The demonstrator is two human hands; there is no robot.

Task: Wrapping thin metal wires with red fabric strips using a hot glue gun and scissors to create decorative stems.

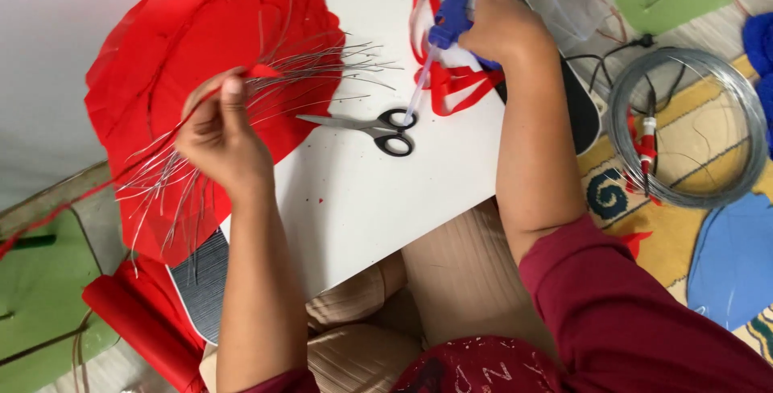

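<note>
My left hand (219,131) pinches a bundle of thin silver wires (241,99) with a small red paper bit at the grip, held over a large red paper flower (173,39). The wire ends fan out to the right and down to the left. My right hand (503,26) grips a blue glue gun (451,10) near the far edge of the white board (354,200), with its clear glue stick (419,91) pointing down towards black-handled scissors (378,129). Red ribbon scraps (451,87) lie under the gun.
A coil of grey wire (684,127) with red-handled pliers (646,151) lies on the patterned rug at right. Blue paper (733,256) is at the right edge, a red paper roll (137,328) and green sheet (32,296) at lower left, clear plastic at the top right.
</note>
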